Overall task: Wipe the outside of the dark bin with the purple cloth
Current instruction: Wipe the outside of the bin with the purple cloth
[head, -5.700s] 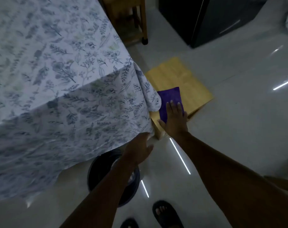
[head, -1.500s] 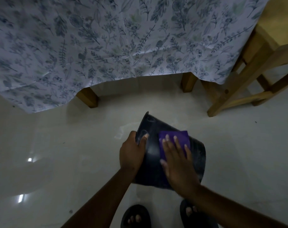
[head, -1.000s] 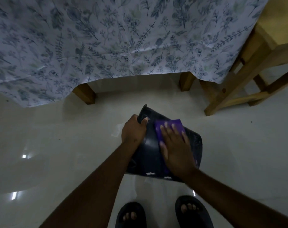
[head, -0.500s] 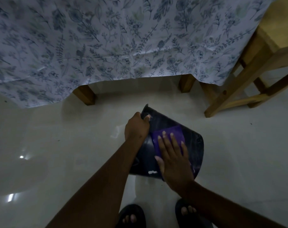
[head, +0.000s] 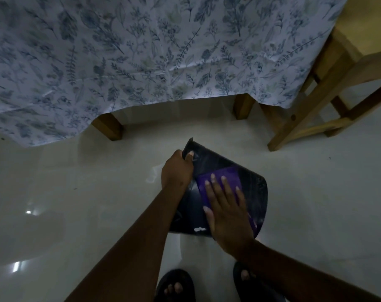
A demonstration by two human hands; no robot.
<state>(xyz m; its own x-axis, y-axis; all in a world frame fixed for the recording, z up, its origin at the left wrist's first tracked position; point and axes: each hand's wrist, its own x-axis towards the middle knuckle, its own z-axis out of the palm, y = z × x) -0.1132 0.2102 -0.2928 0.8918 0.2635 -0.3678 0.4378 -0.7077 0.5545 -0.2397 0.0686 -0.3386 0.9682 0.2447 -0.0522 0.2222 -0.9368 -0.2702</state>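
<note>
The dark bin is tipped on its side above the pale floor, its outer wall facing up. My left hand grips its rim at the far left corner. The purple cloth lies flat on the bin's wall, and my right hand presses down on it with fingers spread. Most of the cloth is hidden under that hand; only its far part shows. The bin's opening cannot be seen.
A floral tablecloth hangs over a table with wooden legs just beyond the bin. A wooden stool stands at the right. My feet in dark sandals are on the glossy floor below.
My right hand has slid the purple cloth back toward me along the bin's wall, after reaching farther up a second ago. The left hand keeps its grip on the rim.
</note>
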